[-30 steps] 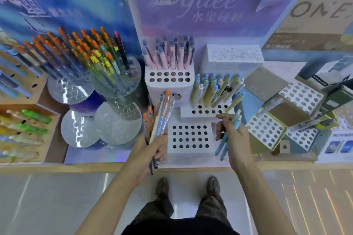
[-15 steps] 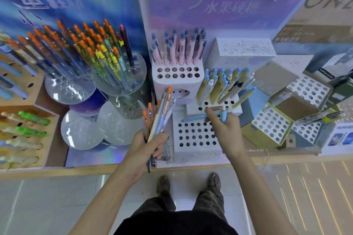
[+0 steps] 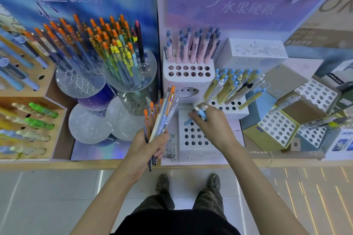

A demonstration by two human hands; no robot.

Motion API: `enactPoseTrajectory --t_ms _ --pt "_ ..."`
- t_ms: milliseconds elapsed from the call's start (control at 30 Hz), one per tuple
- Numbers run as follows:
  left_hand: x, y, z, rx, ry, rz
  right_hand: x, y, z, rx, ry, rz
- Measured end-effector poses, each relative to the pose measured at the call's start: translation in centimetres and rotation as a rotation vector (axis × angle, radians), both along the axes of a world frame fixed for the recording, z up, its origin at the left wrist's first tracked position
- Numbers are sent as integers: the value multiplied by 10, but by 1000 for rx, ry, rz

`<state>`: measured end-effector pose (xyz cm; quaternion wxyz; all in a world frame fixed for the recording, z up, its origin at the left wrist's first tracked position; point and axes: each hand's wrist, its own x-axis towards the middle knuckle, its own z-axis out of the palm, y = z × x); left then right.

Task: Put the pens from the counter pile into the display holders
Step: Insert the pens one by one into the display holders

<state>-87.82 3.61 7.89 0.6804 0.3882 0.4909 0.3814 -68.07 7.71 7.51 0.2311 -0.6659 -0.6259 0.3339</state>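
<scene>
A person's right hand (image 3: 212, 126) is hovering over the white perforated holder (image 3: 193, 151) on the tabletop (image 3: 86, 164), fingers (image 3: 196, 118) pinching a few light-blue pens (image 3: 201, 113), which are slanting tip-first down and left toward its rear holes. The left hand (image 3: 147, 145) is gripping a bundle of orange-capped pens (image 3: 162, 114) just beside. Yellow pens (image 3: 227, 89) are crowding the tier behind.

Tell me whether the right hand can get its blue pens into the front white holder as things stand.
Probably yes. The right hand is over the front white holder, gripping blue pens; its visible holes are empty and nothing stands between.
</scene>
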Motion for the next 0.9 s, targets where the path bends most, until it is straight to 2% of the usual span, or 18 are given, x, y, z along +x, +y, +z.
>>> enactPoseTrajectory --t_ms 67,167,233,333,433,500,700,800,900 --pt "-2 0 1 0 -13 -4 -9 5 1 -27 -132 104" --pt "-4 0 3 -1 -42 -1 -18 5 0 -48 -145 72" --pt "-6 0 4 8 -48 -2 -16 0 -2 -61 -92 31" --pt "-8 0 5 12 -46 5 -13 -12 0 -80 111 -41" --pt "-10 0 5 6 -44 16 -14 -19 3 55 275 -119" --pt "-10 1 6 7 -41 11 -17 -19 4 110 289 -165" --pt "-7 2 6 22 -30 -16 -16 -21 10 90 373 -180" --pt "-7 3 6 30 -31 -27 -8 -24 15 157 480 -337" --pt "-7 3 7 35 -32 -26 0 -21 17 181 397 -401"
